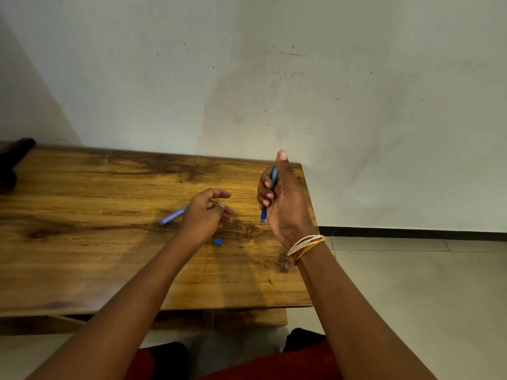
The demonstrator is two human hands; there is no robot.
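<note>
My right hand [285, 198] is raised above the right end of the wooden table [109, 256]. It grips a blue pen [264, 215] upright in its curled fingers, tip pointing down, thumb straight up. My left hand [204, 215] hovers just over the table's middle, with its fingers loosely curled and nothing visible between them. A pale purple pen barrel [172, 216] lies on the wood, its right end hidden behind that hand. A small blue cap piece [217, 241] lies on the table near my left wrist.
A black object [13, 157] sits at the table's far left corner. The table stands against a stained pale wall [274, 78]. Tiled floor [411, 283] lies past the table's right edge. Several thread bands [306, 245] circle my right wrist.
</note>
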